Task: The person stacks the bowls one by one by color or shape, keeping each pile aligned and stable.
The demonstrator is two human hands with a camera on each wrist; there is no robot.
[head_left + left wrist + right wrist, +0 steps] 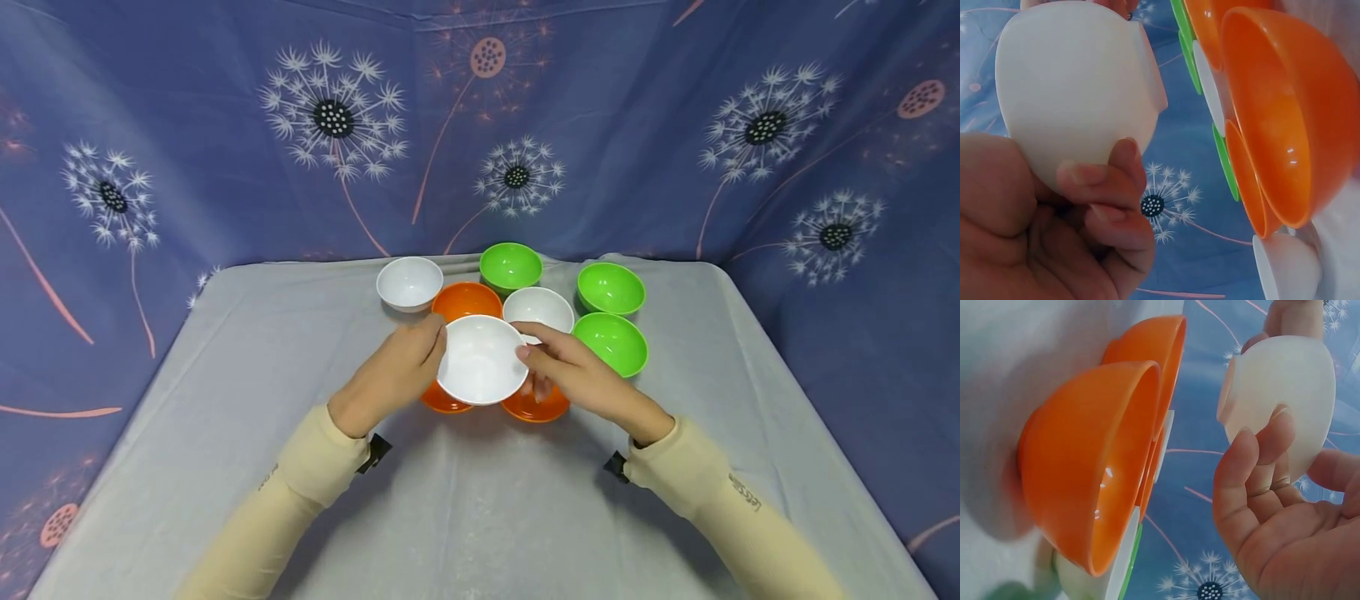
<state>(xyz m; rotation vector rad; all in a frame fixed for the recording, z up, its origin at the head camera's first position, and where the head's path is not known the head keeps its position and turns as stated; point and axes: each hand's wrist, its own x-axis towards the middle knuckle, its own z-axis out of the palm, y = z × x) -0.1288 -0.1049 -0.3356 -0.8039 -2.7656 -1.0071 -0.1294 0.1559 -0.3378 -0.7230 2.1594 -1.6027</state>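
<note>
Both hands hold up one white bowl (482, 362), its hollow facing the head camera. On its left side the left hand (401, 362) grips the wall between thumb and curled fingers. The right hand (573, 362) pinches the opposite side, thumb at the rim and fingers behind. Both wrist views show the bowl raised above the table. Below it, partly hidden, are two orange bowls, one at the left (447, 402) and one at the right (536, 407). A third orange bowl (467, 298) stands just behind, beside a white bowl (538, 308).
Another white bowl (410, 283) stands at the back left. Three green bowls stand at the back middle (511, 267), the back right (611, 287) and the right (611, 343). A grey cloth covers the table (480, 508). Blue dandelion-print curtains (600, 125) hang around it.
</note>
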